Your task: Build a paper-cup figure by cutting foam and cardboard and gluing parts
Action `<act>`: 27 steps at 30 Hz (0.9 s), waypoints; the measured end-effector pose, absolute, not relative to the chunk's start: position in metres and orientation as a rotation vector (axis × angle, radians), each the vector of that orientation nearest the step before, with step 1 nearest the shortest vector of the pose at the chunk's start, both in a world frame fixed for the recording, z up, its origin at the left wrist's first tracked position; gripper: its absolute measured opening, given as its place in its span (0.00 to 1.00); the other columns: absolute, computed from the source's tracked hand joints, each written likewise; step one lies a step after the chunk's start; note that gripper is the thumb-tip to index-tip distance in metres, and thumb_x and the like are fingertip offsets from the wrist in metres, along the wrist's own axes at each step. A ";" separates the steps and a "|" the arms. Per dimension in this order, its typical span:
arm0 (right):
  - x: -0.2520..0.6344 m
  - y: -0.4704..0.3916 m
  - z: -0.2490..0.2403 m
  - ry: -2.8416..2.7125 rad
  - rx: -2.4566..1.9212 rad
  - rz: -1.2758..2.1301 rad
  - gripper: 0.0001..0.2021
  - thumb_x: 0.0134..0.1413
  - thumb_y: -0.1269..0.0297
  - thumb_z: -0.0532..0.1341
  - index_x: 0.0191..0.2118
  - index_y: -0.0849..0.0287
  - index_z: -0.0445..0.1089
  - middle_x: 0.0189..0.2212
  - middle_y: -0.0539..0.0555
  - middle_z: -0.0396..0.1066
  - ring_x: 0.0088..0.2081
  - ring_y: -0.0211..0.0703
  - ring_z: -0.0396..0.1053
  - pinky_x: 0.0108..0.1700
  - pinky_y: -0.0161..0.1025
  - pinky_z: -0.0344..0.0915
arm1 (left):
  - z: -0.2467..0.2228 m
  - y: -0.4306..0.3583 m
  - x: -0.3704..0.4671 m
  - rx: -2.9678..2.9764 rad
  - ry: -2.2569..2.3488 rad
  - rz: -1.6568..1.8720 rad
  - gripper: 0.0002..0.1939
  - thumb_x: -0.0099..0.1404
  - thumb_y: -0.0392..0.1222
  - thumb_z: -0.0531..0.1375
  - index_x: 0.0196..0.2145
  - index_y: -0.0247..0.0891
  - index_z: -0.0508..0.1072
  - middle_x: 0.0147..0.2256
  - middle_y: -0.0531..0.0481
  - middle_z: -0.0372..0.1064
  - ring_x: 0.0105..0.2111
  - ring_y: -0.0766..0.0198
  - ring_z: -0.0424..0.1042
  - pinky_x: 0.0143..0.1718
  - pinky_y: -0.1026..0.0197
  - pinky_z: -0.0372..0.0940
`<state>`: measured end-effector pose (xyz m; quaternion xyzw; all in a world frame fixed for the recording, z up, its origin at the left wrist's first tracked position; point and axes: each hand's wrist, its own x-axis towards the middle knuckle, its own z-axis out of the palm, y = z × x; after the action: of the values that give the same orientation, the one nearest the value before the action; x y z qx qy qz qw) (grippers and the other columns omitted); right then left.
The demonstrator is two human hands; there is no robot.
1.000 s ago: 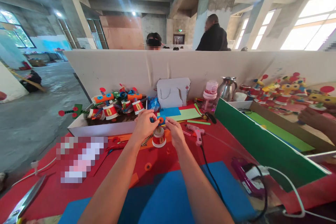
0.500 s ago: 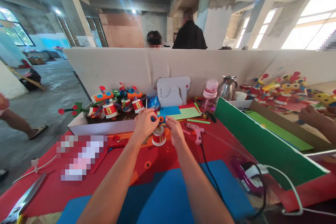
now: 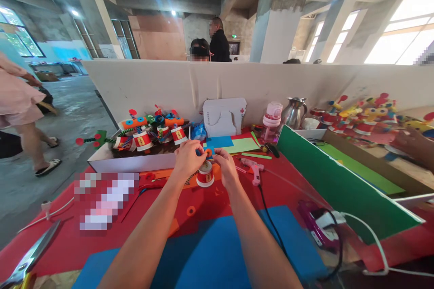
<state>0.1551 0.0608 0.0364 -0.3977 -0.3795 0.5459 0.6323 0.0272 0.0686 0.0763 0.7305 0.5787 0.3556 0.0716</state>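
Observation:
My left hand point(image 3: 188, 160) is closed, pinching a small blue piece with an orange ring point(image 3: 209, 153) on its front. The fingers of my right hand point(image 3: 225, 167) are bent together at the right side of that same piece. Just below it stands an upright red and white paper cup point(image 3: 205, 175), touched by neither palm. A dark coiled spring strip point(image 3: 191, 178) sticks out left of the cup, partly behind my left wrist. A loose orange ring point(image 3: 191, 211) lies on the red table cover between my forearms.
A white box point(image 3: 132, 162) of finished cup figures stands back left. On the right are a pink glue gun point(image 3: 255, 170), a green-sided box point(image 3: 332, 180) and a purple power strip point(image 3: 318, 226). Large scissors point(image 3: 35, 250) lie front left. A person point(image 3: 22, 104) walks past at left.
My hands stay nearly in place around the blue piece. The person at left has come further into view, and the person in black behind the partition has moved left.

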 end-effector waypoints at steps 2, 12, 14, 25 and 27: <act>0.156 0.063 0.035 -0.830 -0.920 1.227 0.10 0.32 0.65 0.62 0.29 0.57 0.67 0.24 0.46 0.68 0.26 0.36 0.63 0.31 0.35 0.61 | 0.083 0.066 0.025 2.174 1.782 0.990 0.04 0.55 0.41 0.62 0.26 0.40 0.71 0.44 0.47 0.74 0.49 0.50 0.67 0.48 0.49 0.62; 0.158 0.064 0.036 -0.845 -0.965 1.240 0.11 0.34 0.61 0.60 0.30 0.58 0.70 0.28 0.49 0.70 0.28 0.38 0.65 0.32 0.36 0.63 | 0.093 0.082 -0.027 2.122 1.659 1.382 0.07 0.58 0.40 0.57 0.35 0.39 0.71 0.38 0.48 0.74 0.39 0.58 0.71 0.42 0.56 0.66; 0.157 0.063 0.035 -0.861 -0.978 1.234 0.12 0.36 0.60 0.60 0.31 0.58 0.71 0.27 0.49 0.70 0.29 0.39 0.65 0.34 0.36 0.63 | 0.091 0.081 -0.027 2.186 1.552 1.459 0.08 0.59 0.38 0.55 0.36 0.39 0.72 0.41 0.46 0.74 0.42 0.57 0.71 0.45 0.55 0.66; 0.161 0.063 0.037 -0.913 -1.095 1.030 0.13 0.39 0.56 0.60 0.32 0.58 0.71 0.27 0.49 0.70 0.33 0.40 0.66 0.36 0.36 0.63 | 0.099 0.066 -0.031 2.365 1.535 1.593 0.10 0.61 0.35 0.53 0.35 0.37 0.75 0.42 0.44 0.74 0.46 0.56 0.71 0.50 0.53 0.65; 0.160 0.062 0.038 -0.922 -1.096 1.031 0.14 0.39 0.55 0.61 0.33 0.58 0.71 0.25 0.48 0.69 0.31 0.40 0.65 0.34 0.36 0.63 | 0.094 0.058 -0.038 2.386 1.559 1.585 0.10 0.62 0.35 0.53 0.35 0.37 0.74 0.41 0.44 0.75 0.44 0.56 0.71 0.47 0.55 0.66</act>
<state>0.1602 0.0624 0.0382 -0.4794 -0.4036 0.4511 0.6355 -0.0384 0.0578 0.0936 0.7303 0.4771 0.4852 -0.0598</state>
